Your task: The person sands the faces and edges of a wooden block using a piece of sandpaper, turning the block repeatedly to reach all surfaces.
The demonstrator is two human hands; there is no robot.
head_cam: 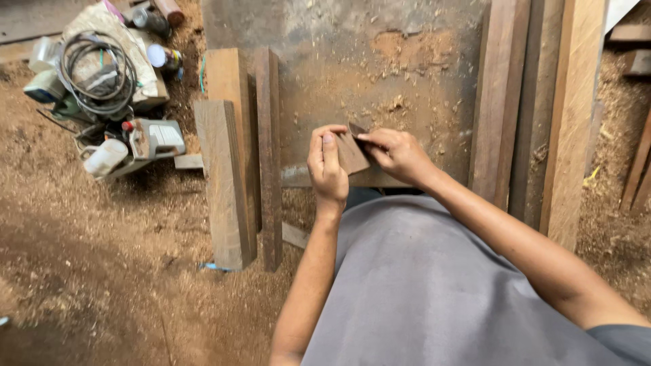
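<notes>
I see the small dark wooden piece (352, 152) held between both hands just above the near edge of the surface (380, 61), roughly midway along that edge. It is a thin, flat offcut, and its long axis runs from the far side, where a corner pokes up beside my right fingertips, down toward my body, tilted slightly to the right. Both hands are on it, so neither is the nearer; the piece lies between them, to the right of my left hand (327, 166) and to the left of my right hand (397, 154). My left grip is closed round the piece's left edge, thumb lying flat on the upper face and fingers curled behind. My right grip pinches the far right corner between thumb and forefinger, the other fingers folded loosely underneath; I cannot tell how much of the underside they touch. Under the hands the surface is a worn, dusty sheet scattered with sawdust and shavings. Along its left edge lie squared wooden beams (227, 176), running away from me, and along its right edge long planks (536, 108) lean the same way. Well apart, on the sawdust-covered floor (102, 257) beyond the left edge, sits a heap of power tools with a coiled cable (95, 74).
</notes>
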